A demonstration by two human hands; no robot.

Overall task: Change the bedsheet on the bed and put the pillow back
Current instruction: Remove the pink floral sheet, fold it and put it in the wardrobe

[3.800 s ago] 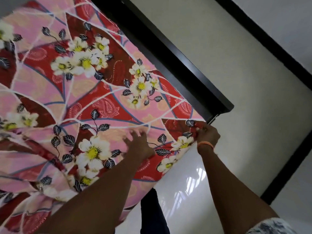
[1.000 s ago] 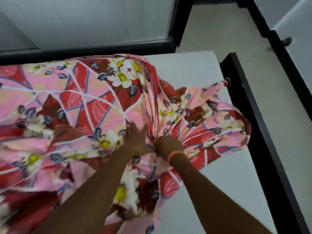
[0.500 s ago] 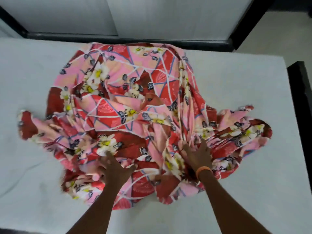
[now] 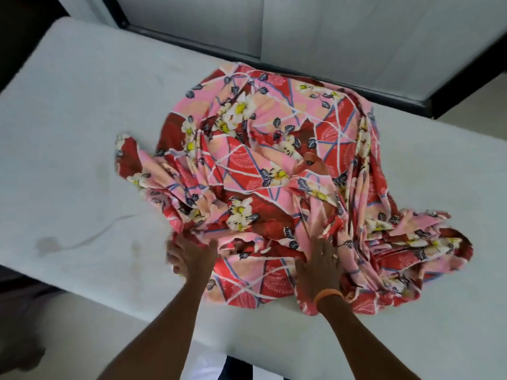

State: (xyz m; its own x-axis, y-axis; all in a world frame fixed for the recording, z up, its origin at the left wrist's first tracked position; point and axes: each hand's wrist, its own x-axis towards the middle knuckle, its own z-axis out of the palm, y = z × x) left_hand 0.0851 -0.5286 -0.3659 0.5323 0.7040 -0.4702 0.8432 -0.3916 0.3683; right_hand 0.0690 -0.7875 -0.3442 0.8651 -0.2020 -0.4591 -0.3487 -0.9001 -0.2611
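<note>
Where the white mattress [image 4: 82,138] lies bare, pale wall panels [image 4: 329,31] stand behind.

Bedsheet [image 4: 274,171]: thin printed cloth, matt, heavily creased, red-pink floral pattern. Mattress [image 4: 82,133]: bare white fabric cover, matt, fine rough texture, faint stains lower left of frame. Bed frame [image 4: 411,104], upper right: dark, smooth, slight sheen. Wall panels [image 4: 329,37], top: smooth, pale, satin. Wristband [image 4: 327,293]: orange, smooth, rubbery look.
</note>
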